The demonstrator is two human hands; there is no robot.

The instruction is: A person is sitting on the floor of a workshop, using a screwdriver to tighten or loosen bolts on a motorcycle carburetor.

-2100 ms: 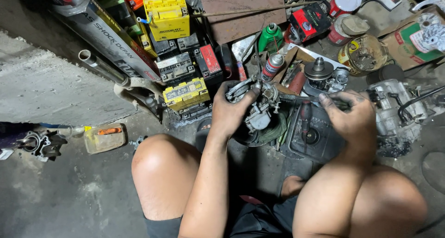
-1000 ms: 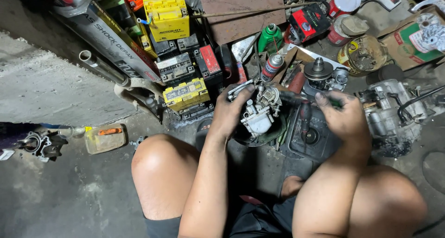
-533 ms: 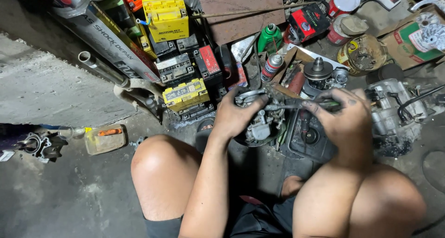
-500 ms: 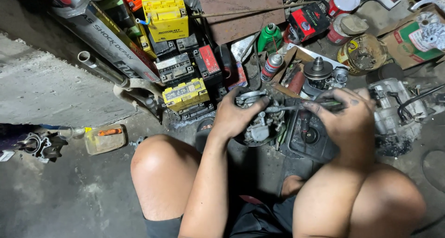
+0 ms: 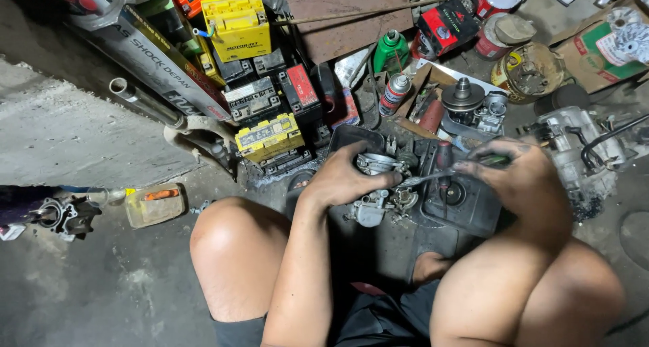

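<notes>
Two hands working on a carburetor above a dark tray on the floor.

The left hand (image 5: 348, 181) is gripping the carburetor (image 5: 378, 184), fingers clamped around it; the right hand (image 5: 524, 178) is pinching a screwdriver (image 5: 443, 176) against it. Beyond, yellow batteries (image 5: 269, 136) are sitting stacked.

Dim, uneven light, brightest on the knees; deep shadow between the legs; edges slightly bent; focus sharp.
</notes>
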